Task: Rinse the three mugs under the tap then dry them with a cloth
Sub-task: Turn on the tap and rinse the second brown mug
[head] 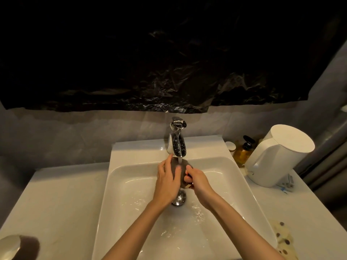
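Mug [180,172]: held over the sink [131,184], right beneath the tap [176,145], water striking its dark side.
Left hand [167,182]: wrapped round the mug's left side, fingers spread.
Right hand [197,182]: gripped the mug's right side, fingers curled.
Cloth [283,239]: lay on the counter to the right, well apart.
Kettle [277,156]: stood right of the sink.

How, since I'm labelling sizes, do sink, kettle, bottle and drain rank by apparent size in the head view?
Largest first: sink, kettle, bottle, drain; the drain is partly hidden, so less sure.
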`<state>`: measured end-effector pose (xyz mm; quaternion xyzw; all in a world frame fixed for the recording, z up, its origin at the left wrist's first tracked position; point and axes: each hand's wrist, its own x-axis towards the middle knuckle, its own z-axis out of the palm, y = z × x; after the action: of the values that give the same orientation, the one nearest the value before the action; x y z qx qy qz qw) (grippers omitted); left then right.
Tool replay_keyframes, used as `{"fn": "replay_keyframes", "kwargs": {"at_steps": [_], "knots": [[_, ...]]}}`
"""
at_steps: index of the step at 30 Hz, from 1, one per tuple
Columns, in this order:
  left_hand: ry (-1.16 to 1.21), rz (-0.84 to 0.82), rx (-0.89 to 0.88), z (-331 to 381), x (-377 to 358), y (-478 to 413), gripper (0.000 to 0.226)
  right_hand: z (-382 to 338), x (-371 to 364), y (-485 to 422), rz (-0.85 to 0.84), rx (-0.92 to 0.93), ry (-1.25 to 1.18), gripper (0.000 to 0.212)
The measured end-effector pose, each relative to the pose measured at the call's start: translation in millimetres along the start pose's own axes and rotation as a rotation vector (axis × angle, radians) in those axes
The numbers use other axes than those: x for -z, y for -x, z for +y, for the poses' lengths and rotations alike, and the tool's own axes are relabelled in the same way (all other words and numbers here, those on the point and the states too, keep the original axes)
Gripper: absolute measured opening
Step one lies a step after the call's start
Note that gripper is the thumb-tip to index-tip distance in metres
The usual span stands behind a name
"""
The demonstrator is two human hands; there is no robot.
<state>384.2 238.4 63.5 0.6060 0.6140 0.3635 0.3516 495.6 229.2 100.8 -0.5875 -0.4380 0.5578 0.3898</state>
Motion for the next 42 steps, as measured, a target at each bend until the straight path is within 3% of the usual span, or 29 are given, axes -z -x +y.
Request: {"fn": "replay_keyframes", "kwargs": {"at_steps": [4,8,10,13,15,22,25,28,31,34,38,40,42], "knots": [[-0.133,0.104,-0.061,8.9,-5.4,-14.2,0.033,0.9,6.8,-1.9,-0.048,-0.012,-0.029,0.038],[0.043,0.212,-0.012,14.9,-9.4,-28.1,0.023,1.4,11.4,0.1,-0.085,-0.052,-0.070,0.036],[0.075,0.190,-0.068,9.2,-13.7,-22.0,0.023,3.2,12.8,-3.7,-0.055,-0.083,-0.178,0.035],[-0.126,0.066,-0.280,-8.9,-22.0,-3.1,0.038,2.6,17.7,-10.5,-0.030,-0.118,-0.337,0.037],[-0.169,0.055,-0.307,-16.3,-22.5,3.2,0.049,1.6,19.3,-10.1,-0.068,-0.119,-0.311,0.040],[0.010,0.143,-0.149,-10.6,-23.9,-5.1,0.036,0.6,23.3,-2.7,-0.205,-0.076,-0.073,0.036],[0.152,0.194,-0.030,-6.1,-24.3,-8.6,0.022,3.3,27.8,-0.9,-0.234,-0.062,-0.043,0.035],[0.285,0.236,0.122,-2.7,-23.6,-7.2,0.027,9.3,27.7,-1.2,-0.196,-0.091,-0.119,0.037],[0.173,0.203,-0.045,-13.4,-32.0,9.1,0.037,17.8,22.9,-5.4,-0.113,-0.127,-0.380,0.036],[0.052,0.145,-0.195,-18.9,-33.3,19.6,0.045,18.4,21.9,-9.2,-0.098,-0.103,-0.384,0.036],[0.240,0.167,0.048,0.4,-15.4,-2.5,0.036,12.4,26.5,-4.6,-0.155,-0.062,-0.186,0.043],[0.572,0.098,0.313,3.3,-6.0,-16.7,0.036,8.2,31.6,-2.0,-0.165,-0.073,-0.202,0.045],[0.871,-0.058,0.527,4.5,-0.5,-16.7,0.051,5.5,35.0,-1.4,-0.133,-0.112,-0.304,0.046]]}}
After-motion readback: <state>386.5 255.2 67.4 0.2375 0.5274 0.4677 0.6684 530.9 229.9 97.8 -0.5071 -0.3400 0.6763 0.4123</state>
